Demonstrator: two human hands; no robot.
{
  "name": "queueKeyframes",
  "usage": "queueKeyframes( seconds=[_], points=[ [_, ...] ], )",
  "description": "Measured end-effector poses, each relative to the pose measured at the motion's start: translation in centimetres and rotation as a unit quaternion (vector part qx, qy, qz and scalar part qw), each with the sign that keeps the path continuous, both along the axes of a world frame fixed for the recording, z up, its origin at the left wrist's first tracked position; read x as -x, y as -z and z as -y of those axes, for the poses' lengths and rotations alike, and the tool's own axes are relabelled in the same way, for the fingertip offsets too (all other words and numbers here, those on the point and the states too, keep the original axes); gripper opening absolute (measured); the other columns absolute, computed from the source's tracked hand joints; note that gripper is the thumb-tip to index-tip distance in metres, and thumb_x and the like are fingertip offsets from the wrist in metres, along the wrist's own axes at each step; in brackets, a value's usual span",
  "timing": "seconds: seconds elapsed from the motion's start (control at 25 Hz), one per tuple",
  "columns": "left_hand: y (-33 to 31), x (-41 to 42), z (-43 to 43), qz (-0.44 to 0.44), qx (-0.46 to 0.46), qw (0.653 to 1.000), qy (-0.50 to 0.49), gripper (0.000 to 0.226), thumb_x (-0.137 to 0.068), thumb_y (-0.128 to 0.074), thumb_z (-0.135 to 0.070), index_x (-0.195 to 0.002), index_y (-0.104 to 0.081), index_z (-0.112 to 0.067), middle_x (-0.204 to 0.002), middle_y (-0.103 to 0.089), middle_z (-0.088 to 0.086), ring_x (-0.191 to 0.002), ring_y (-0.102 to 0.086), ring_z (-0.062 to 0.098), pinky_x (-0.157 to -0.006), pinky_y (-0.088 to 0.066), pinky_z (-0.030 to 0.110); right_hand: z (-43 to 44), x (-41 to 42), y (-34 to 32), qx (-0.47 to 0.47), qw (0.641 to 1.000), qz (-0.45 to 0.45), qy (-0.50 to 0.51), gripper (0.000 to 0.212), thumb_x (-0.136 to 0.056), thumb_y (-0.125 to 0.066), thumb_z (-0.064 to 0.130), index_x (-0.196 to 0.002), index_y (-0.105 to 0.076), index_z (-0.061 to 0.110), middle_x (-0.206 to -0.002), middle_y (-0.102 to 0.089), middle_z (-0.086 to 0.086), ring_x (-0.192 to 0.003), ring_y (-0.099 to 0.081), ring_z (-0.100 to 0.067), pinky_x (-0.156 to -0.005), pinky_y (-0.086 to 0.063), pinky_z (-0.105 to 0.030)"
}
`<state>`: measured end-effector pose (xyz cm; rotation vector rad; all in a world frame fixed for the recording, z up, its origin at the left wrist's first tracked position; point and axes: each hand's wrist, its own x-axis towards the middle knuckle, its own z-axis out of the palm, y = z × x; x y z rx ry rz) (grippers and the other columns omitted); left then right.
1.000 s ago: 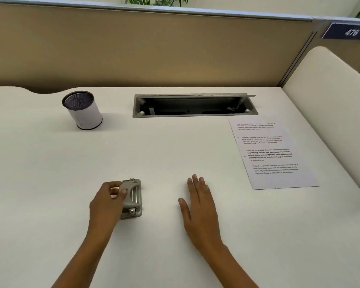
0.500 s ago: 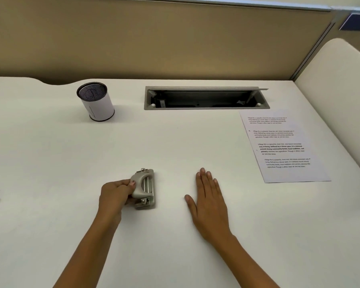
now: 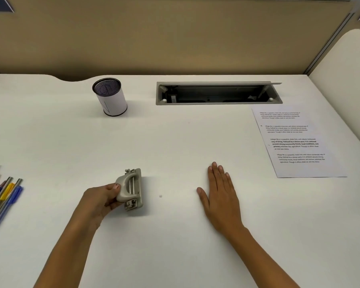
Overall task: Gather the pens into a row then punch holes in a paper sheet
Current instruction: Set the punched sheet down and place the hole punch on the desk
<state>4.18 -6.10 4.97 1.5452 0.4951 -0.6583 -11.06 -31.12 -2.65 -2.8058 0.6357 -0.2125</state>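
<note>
The white desk (image 3: 175, 142) carried a printed paper sheet (image 3: 295, 142) lying flat near its right edge, well apart from both hands, and a row of pens (image 3: 2, 194) lay side by side at the left edge, partly cut off by the frame. An upright mesh pen cup (image 3: 110, 96) stood at the back left, beside an open cable tray (image 3: 218, 93). The right hand (image 3: 220, 196) lay flat on the desk with fingers straight and close together, holding nothing, while the left hand (image 3: 100, 201) had its fingers clamped on the grey hole punch (image 3: 131, 189), with a tiny paper scrap (image 3: 160, 196) just to the punch's right.

Mesh cup (image 3: 111, 97); open cable tray (image 3: 218, 93); perhaps paper fleck (image 3: 160, 196)
</note>
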Motion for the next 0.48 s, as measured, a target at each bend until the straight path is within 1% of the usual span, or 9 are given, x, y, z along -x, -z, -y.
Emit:
queueKeyframes(
  seconds=[0.08, 0.16, 0.2, 0.24, 0.32, 0.4, 0.48],
  points=[
    [0.1, 0.1, -0.2, 0.013, -0.027, 1.000, -0.004, 0.010, -0.090, -0.054, 0.002, -0.085, -0.063, 0.005, -0.058, -0.069, 0.008, -0.065, -0.063, 0.022, -0.046, -0.056, 0.018, 0.0, 0.0, 0.0, 0.002, 1.000, 0.000, 0.000, 0.070, -0.096, -0.019, 0.052, -0.152, -0.011, 0.011, -0.161, -0.006, -0.001, -0.149, 0.000, -0.012, -0.121, 0.000, -0.029],
    [0.3, 0.2, -0.2, 0.029, -0.055, 0.998, -0.003, 0.008, -0.090, -0.055, 0.003, -0.088, -0.063, 0.004, -0.070, -0.065, 0.014, -0.067, -0.060, 0.022, -0.046, -0.056, 0.018, 0.0, 0.0, 0.0, 0.003, 1.000, 0.002, 0.001, 0.069, -0.096, -0.020, 0.051, -0.152, -0.011, 0.011, -0.161, -0.006, -0.001, -0.149, -0.001, -0.013, -0.121, 0.001, -0.028],
    [0.6, 0.2, -0.1, 0.041, -0.072, 0.997, 0.002, 0.008, -0.089, -0.056, 0.003, -0.090, -0.064, 0.004, -0.073, -0.064, 0.013, -0.067, -0.060, 0.022, -0.048, -0.057, 0.019, 0.0, 0.0, 0.1, 0.003, 1.000, 0.003, 0.002, 0.069, -0.096, -0.020, 0.051, -0.152, -0.012, 0.011, -0.161, -0.007, -0.001, -0.149, -0.001, -0.013, -0.121, 0.001, -0.028],
    [0.8, 0.3, 0.0, 0.052, -0.086, 0.995, 0.009, 0.008, -0.089, -0.057, 0.002, -0.092, -0.064, 0.005, -0.075, -0.064, 0.012, -0.066, -0.060, 0.022, -0.054, -0.058, 0.023, 0.1, 0.0, 0.1, 0.003, 1.000, 0.003, 0.003, 0.070, -0.096, -0.019, 0.051, -0.152, -0.012, 0.011, -0.161, -0.007, -0.001, -0.149, -0.002, -0.013, -0.121, 0.001, -0.028],
    [1.3, 0.3, 0.2, 0.069, -0.110, 0.991, 0.015, 0.014, -0.088, -0.060, 0.000, -0.099, -0.064, 0.007, -0.080, -0.065, 0.014, -0.068, -0.061, 0.025, -0.073, -0.057, 0.034, 0.0, 0.0, 0.1, 0.005, 1.000, 0.002, 0.002, 0.070, -0.096, -0.019, 0.052, -0.152, -0.011, 0.011, -0.162, -0.006, -0.001, -0.149, -0.001, -0.013, -0.121, 0.001, -0.028],
    [1.6, 0.2, 0.3, 0.075, -0.124, 0.989, 0.020, 0.021, -0.087, -0.063, -0.003, -0.105, -0.065, 0.008, -0.088, -0.066, 0.017, -0.074, -0.063, 0.029, -0.090, -0.053, 0.043, 0.0, 0.0, 0.1, 0.000, 1.000, 0.005, 0.002, 0.069, -0.096, -0.020, 0.051, -0.152, -0.011, 0.011, -0.162, -0.006, -0.001, -0.149, -0.001, -0.013, -0.121, 0.001, -0.028],
    [1.5, 0.4, 0.1, 0.079, -0.122, 0.989, 0.036, 0.025, -0.086, -0.065, -0.007, -0.108, -0.065, 0.006, -0.093, -0.068, 0.017, -0.080, -0.064, 0.030, -0.096, -0.050, 0.046, 0.0, 0.0, 0.0, -0.010, 1.000, 0.007, -0.001, 0.068, -0.098, -0.025, 0.049, -0.152, -0.011, 0.011, -0.161, -0.006, 0.000, -0.149, 0.000, -0.012, -0.121, 0.001, -0.028]
  ],
)
